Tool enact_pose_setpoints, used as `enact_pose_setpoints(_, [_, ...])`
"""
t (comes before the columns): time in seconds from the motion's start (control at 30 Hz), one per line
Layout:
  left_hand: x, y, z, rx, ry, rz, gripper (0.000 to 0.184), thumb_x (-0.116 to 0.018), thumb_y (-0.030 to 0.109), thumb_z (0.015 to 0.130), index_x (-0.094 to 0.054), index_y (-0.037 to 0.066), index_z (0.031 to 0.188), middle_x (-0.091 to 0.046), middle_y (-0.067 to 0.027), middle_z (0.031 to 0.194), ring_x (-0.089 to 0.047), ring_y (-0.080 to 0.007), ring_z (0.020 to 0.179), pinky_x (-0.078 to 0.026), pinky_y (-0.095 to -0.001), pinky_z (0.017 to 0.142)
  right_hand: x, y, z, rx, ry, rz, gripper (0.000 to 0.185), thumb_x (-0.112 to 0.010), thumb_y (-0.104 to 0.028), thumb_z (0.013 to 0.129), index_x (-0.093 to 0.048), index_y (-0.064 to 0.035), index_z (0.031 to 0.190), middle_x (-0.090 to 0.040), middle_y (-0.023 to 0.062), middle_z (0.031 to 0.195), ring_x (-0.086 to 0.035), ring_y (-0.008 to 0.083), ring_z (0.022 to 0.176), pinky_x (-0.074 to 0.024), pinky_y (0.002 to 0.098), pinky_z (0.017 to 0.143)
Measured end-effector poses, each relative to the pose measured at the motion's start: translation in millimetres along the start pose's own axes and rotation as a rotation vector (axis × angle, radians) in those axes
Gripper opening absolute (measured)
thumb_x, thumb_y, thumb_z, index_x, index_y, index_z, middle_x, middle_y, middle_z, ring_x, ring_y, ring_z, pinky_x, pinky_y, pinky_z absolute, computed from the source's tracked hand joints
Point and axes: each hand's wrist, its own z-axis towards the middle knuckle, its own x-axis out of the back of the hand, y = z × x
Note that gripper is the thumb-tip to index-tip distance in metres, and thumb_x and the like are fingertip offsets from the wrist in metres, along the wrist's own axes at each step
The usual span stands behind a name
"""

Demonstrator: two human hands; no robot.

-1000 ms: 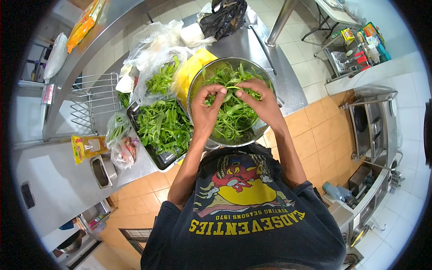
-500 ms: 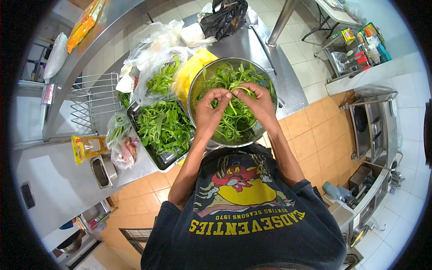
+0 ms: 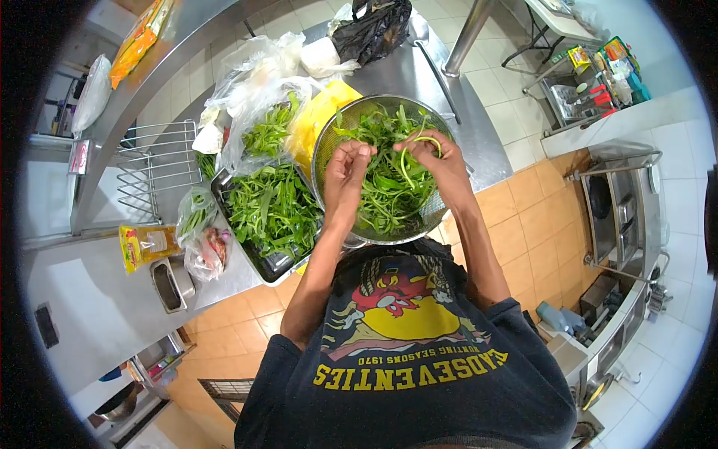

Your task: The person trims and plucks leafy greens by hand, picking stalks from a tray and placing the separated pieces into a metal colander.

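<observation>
My right hand [image 3: 440, 166] pinches a curved pale-green stem [image 3: 406, 166] over the right half of a round mesh colander [image 3: 330, 135]. Over its left half is my left hand [image 3: 349, 178], thumb and fingers pressed together; I cannot make out what lies between them. Leafy green stems [image 3: 393, 198] fill the colander below both hands. To the left of it, a metal tray [image 3: 278, 274] holds a heap of long-leaved greens [image 3: 271, 203]. A yellow bag [image 3: 323, 112] lies against the colander's far left side.
Clear plastic bags [image 3: 258, 71] with more greens and a black bag [image 3: 372, 31] lie toward the back of the steel table [image 3: 479, 138]. A wire rack [image 3: 161, 165], a yellow packet [image 3: 146, 247] and a small steel container [image 3: 172, 286] are on the left.
My hands have moved apart from where they met over the colander. The right hand has gone to the right with the stem, the left hand slightly to the left.
</observation>
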Motion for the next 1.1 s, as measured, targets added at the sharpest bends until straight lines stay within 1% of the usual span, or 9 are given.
enact_pose_setpoints(0.27, [-8, 9, 3, 0.08, -0.096, 0.105, 0.025, -0.067, 0.017, 0.097, -0.068, 0.004, 0.119, -0.068, 0.0012, 0.1, -0.055, -0.0048, 0.085, -0.045, -0.022, 0.08, -5, 3, -2, 0.129, -0.112, -0.375, 0.014, -0.066, -0.011, 0.087, -0.068, -0.0022, 0.099, -0.069, 0.0085, 0.09, -0.064, 0.0169, 0.088, -0.0483, 0.0301, 0.084])
enact_pose_setpoints(0.37, [-8, 6, 2, 0.11, -0.096, 0.12, 0.023, -0.064, 0.017, 0.098, -0.067, 0.004, 0.118, -0.069, -0.002, 0.108, -0.06, -0.0091, 0.1, -0.046, -0.0268, 0.093, -2, 9, 0, 0.149, -0.182, -0.435, 0.016, -0.066, -0.015, 0.087, -0.068, -0.0025, 0.097, -0.069, 0.0107, 0.09, -0.063, 0.0223, 0.088, -0.0476, 0.0339, 0.084])
enact_pose_setpoints(0.47, [-2, 0, 3, 0.095, -0.136, 0.166, 0.021, -0.064, 0.016, 0.099, -0.068, 0.004, 0.116, -0.069, -0.0022, 0.105, -0.059, -0.009, 0.097, -0.046, -0.0262, 0.091, -1, 8, 0, 0.185, -0.219, -0.485, 0.017, -0.065, -0.016, 0.088, -0.068, -0.0022, 0.096, -0.068, 0.0126, 0.089, -0.062, 0.0257, 0.087, -0.0467, 0.0364, 0.084])
enact_pose_setpoints(0.57, [-7, 9, 1, 0.03, -0.131, 0.181, 0.018, -0.066, 0.017, 0.097, -0.068, 0.002, 0.106, -0.066, 0.0015, 0.092, -0.054, -0.0049, 0.084, -0.045, -0.0214, 0.078, -4, 1, -2, 0.163, -0.206, -0.519, 0.019, -0.068, -0.018, 0.088, -0.068, -0.002, 0.097, -0.068, 0.0115, 0.088, -0.061, 0.024, 0.088, -0.0463, 0.0357, 0.085])
enact_pose_setpoints(0.67, [-6, 2, 3, -0.106, -0.121, 0.26, 0.014, -0.065, 0.016, 0.098, -0.064, 0.002, 0.1, -0.063, 0.0013, 0.089, -0.053, -0.0063, 0.084, -0.045, -0.0223, 0.078, -9, 1, -4, 0.14, -0.159, -0.426, 0.021, -0.071, -0.02, 0.088, -0.069, -0.0018, 0.098, -0.068, 0.0106, 0.088, -0.061, 0.0224, 0.086, -0.0469, 0.0352, 0.083])
enact_pose_setpoints(0.77, [-6, 3, 2, -0.122, -0.133, 0.287, 0.013, -0.062, 0.015, 0.1, -0.06, 0.002, 0.102, -0.06, 0.0014, 0.09, -0.052, -0.0075, 0.084, -0.044, -0.0238, 0.079, -11, 5, -3, 0.162, -0.124, -0.377, 0.02, -0.072, -0.019, 0.089, -0.069, -0.0019, 0.099, -0.07, 0.0074, 0.09, -0.062, 0.0178, 0.086, -0.0477, 0.0322, 0.082])
enact_pose_setpoints(0.87, [-6, 5, -1, -0.021, -0.14, 0.206, 0.015, -0.057, 0.019, 0.103, -0.057, 0.004, 0.103, -0.058, 0.0007, 0.093, -0.05, -0.0077, 0.087, -0.043, -0.0252, 0.082, -14, 4, -5, 0.072, -0.097, -0.273, 0.016, -0.07, -0.015, 0.092, -0.069, -0.0013, 0.101, -0.069, 0.003, 0.09, -0.062, 0.0107, 0.087, -0.0475, 0.0267, 0.082])
enact_pose_setpoints(0.97, [-2, -2, -2, 0.085, -0.108, 0.033, 0.019, -0.054, 0.025, 0.104, -0.056, 0.006, 0.101, -0.058, -0.0005, 0.095, -0.05, -0.0089, 0.091, -0.041, -0.0271, 0.087, -18, 7, -5, 0.067, -0.062, -0.062, 0.014, -0.066, -0.014, 0.095, -0.068, -0.0016, 0.101, -0.071, 0.0034, 0.09, -0.062, 0.0099, 0.086, -0.0471, 0.0262, 0.082])
enact_pose_setpoints(1.1, [18, 15, 9, -0.05, 0.002, 0.105, 0.022, -0.053, 0.029, 0.105, -0.055, 0.009, 0.096, -0.062, -0.0029, 0.1, -0.054, -0.0122, 0.095, -0.041, -0.0307, 0.095, -12, -3, -6, -0.003, 0.017, -0.04, 0.017, -0.065, -0.015, 0.095, -0.069, -0.0018, 0.104, -0.072, 0.0053, 0.091, -0.065, 0.0104, 0.089, -0.0479, 0.0268, 0.083])
